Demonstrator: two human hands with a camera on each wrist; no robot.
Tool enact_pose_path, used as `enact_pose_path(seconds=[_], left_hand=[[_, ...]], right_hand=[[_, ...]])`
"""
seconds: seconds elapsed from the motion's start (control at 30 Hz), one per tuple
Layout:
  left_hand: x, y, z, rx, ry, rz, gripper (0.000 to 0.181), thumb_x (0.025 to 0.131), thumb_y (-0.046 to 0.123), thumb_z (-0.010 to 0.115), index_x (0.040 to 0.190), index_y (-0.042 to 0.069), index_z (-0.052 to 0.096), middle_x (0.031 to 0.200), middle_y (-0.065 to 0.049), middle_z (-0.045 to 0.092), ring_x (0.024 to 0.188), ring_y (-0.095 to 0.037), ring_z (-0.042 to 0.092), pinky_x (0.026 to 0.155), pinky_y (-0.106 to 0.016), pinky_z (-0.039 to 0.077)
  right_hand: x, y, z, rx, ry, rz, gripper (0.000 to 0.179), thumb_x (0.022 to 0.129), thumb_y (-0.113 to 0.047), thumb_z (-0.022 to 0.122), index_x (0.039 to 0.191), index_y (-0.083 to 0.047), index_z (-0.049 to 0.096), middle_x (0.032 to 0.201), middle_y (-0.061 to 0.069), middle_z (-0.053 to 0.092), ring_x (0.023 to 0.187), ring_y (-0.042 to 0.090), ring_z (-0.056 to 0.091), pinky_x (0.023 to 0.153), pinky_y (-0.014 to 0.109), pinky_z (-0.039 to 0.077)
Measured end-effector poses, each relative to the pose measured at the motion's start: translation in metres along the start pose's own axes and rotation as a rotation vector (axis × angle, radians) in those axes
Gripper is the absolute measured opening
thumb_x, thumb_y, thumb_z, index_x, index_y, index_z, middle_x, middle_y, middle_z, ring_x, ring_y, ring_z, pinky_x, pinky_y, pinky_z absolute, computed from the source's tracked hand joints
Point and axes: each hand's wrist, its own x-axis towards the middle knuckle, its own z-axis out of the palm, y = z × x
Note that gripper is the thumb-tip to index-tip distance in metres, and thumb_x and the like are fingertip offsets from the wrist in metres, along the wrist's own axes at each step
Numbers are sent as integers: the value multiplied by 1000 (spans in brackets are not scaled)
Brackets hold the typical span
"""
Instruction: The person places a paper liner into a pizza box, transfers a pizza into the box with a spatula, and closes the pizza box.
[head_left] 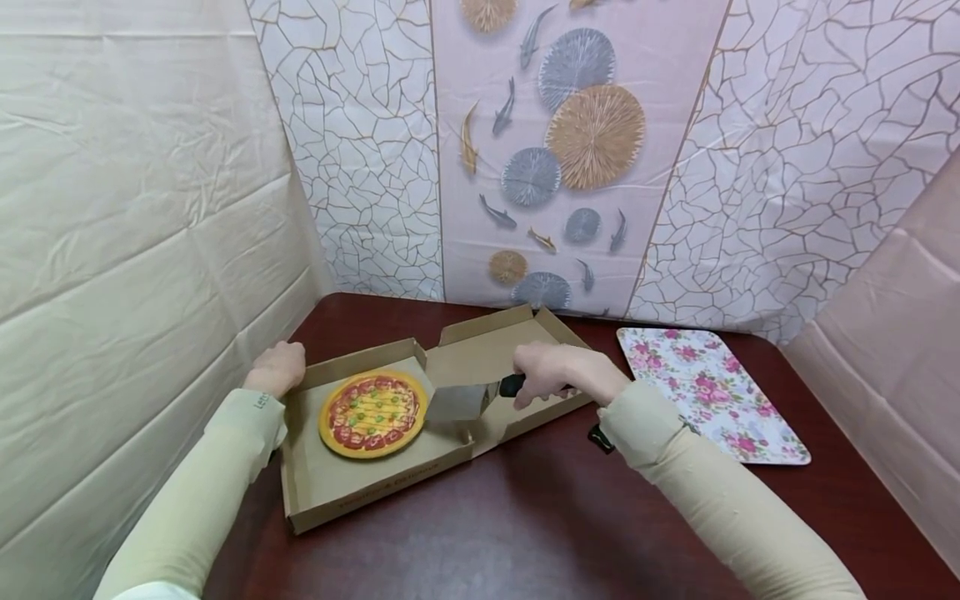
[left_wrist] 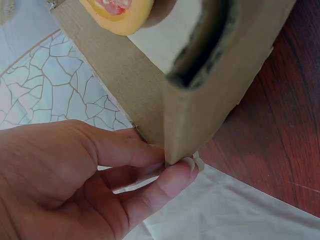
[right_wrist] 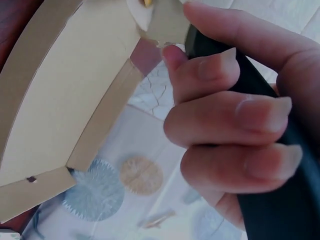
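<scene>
An open cardboard pizza box (head_left: 303,462) lies on the table with a round pizza (head_left: 375,412) in its left half, topped with red slices, green bits and yellow lines. My left hand (head_left: 277,369) pinches the box's left wall (left_wrist: 175,120) between thumb and fingers. In my right hand (head_left: 551,372) I grip the black handle (right_wrist: 250,65) of a pizza server, its fingers curled round it. The server's flat metal blade (head_left: 456,402) points left, its tip right at the pizza's right edge.
A white cutting board (head_left: 712,387) with pink flowers lies on the dark red-brown table (head_left: 540,517) at the right. The box's lid (head_left: 487,350) spreads open to the right, under my right hand. Patterned cloth (head_left: 367,142) hangs behind the table.
</scene>
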Motion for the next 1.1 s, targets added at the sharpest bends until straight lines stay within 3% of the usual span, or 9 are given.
enact_pose_path(seconds=[0.23, 0.4, 0.5, 0.63, 1.1], left_hand=[[0, -1, 0, 6, -9, 11, 25, 91, -2, 41, 102, -8, 61, 109, -35, 61, 95, -49, 62, 73, -52, 52], [-2, -1, 1, 2, -2, 5, 24, 90, -2, 41, 100, -8, 62, 108, -35, 61, 94, -48, 62, 71, -52, 51], [-2, 0, 0, 4, -3, 10, 23, 90, -3, 42, 99, -8, 62, 107, -35, 62, 92, -48, 63, 70, -51, 51], [-1, 2, -1, 9, -1, 10, 23, 89, -3, 43, 101, -8, 62, 107, -34, 62, 92, -48, 63, 71, -51, 52], [0, 0, 1, 4, 5, 19, 23, 90, -2, 41, 99, -8, 61, 107, -36, 61, 94, -49, 62, 73, -53, 52]], right_hand=[[-11, 23, 0, 76, 123, -63, 18, 88, -25, 69, 81, -9, 64, 59, 5, 58, 38, 10, 41, 39, 21, 36], [-14, 37, 5, 121, 216, -61, 20, 90, -28, 66, 82, -9, 64, 62, 8, 62, 40, 10, 44, 41, 22, 37], [-16, 44, 7, 156, 259, -44, 21, 90, -28, 66, 82, -9, 62, 59, 4, 56, 40, 10, 43, 42, 23, 37], [-20, 51, 10, 187, 294, -14, 23, 91, -29, 64, 83, -8, 59, 55, 0, 48, 37, 11, 43, 38, 24, 39], [-25, 75, 19, 200, 379, 17, 24, 90, -29, 65, 93, -5, 60, 57, 0, 45, 35, 12, 44, 36, 27, 43]])
